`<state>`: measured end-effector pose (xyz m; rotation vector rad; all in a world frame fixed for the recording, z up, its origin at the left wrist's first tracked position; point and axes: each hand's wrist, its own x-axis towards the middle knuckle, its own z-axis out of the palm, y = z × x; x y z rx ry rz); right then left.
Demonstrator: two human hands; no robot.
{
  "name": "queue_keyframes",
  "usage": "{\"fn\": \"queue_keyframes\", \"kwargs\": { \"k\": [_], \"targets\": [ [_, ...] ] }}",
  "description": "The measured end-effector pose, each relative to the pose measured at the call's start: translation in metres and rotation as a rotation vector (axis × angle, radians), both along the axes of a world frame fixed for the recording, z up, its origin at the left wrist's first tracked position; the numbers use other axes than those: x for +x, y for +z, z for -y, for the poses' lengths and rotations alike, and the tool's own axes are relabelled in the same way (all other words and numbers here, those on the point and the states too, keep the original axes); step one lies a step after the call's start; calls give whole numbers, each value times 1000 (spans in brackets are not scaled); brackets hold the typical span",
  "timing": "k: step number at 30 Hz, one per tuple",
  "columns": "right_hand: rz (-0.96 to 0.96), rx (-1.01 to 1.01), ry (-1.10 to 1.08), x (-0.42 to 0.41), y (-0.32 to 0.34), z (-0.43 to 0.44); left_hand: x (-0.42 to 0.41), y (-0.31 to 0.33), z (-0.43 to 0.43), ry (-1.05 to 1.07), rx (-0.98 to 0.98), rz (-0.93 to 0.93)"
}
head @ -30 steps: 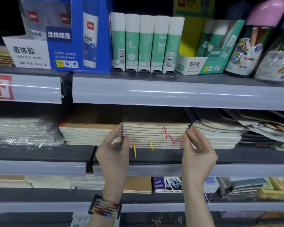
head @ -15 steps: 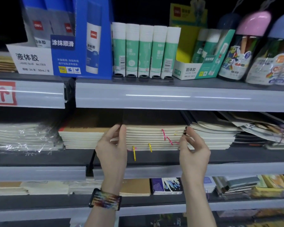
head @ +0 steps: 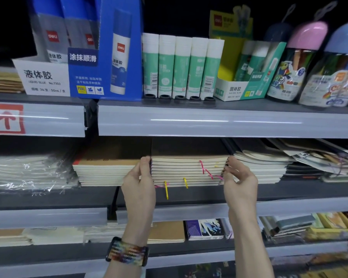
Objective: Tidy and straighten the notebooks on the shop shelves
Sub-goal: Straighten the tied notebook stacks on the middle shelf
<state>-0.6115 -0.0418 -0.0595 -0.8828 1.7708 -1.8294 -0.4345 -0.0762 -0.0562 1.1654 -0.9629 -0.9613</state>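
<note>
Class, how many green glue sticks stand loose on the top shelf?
5 glue sticks, side by side between the blue box and the yellow box; more may sit behind.
</note>
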Motion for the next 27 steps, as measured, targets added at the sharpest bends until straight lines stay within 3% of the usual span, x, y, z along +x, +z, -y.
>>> {"fn": "queue_keyframes", "kwargs": {
  "k": [9, 18, 27],
  "targets": [
    [49, 6, -22, 5, 5, -4, 5, -6, 4, -74, -23, 103],
    [12, -15, -47, 16, 7, -17, 12, -5, 0, -58, -209, 304],
    [-53, -27, 1, 35, 7, -33, 19, -15, -8, -217, -144, 320]
  ]
}}
